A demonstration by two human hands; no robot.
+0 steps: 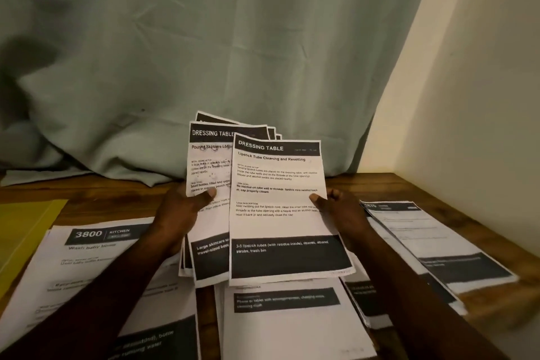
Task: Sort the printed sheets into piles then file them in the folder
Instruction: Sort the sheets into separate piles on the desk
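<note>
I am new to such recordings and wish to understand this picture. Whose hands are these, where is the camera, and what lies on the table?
There is no machine: a person works with two bare hands. The single picture comes from a camera worn on the head, looking down. The left hand holds a bundle of sheets; the right hand pinches one sheet headed "Dressing Table". On the wooden table lie three piles: the left pile headed "Kitchen", the middle pile, the right pile. A yellow folder lies at the far left. A curtain hangs behind.
</note>
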